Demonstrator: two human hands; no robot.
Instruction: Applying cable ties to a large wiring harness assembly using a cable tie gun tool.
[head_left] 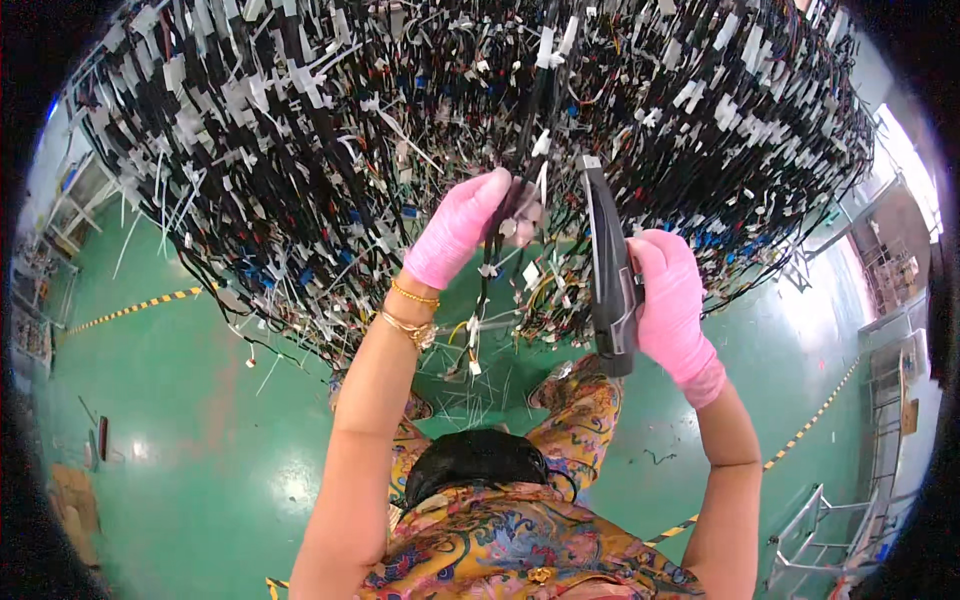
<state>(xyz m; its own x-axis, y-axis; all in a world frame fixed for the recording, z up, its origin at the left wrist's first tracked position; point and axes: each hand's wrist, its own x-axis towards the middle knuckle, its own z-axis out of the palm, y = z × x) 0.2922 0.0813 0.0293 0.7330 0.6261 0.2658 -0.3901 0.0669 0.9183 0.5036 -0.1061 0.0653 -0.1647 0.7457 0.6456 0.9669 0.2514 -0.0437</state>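
Note:
My left hand (463,225), in a pink glove, is closed around a black wire harness (484,290) that hangs in front of me. White connectors and coloured wire ends show at the harness's lower end. Part of the left fingers is blurred and hidden behind the cables. My right hand (668,300), also gloved in pink, grips a long black cable tie gun (606,260). Its pale metal nose points up and away, just right of the harness and apart from it. A white cable tie (543,178) sticks out near the left fingers.
Dense rows of hanging black wire harnesses (310,150) with white tags fill the far side. Clipped white strips (470,400) lie on the green floor (200,400) by my feet. Yellow-black tape lines (150,303) cross the floor. A metal frame (825,530) stands at the lower right.

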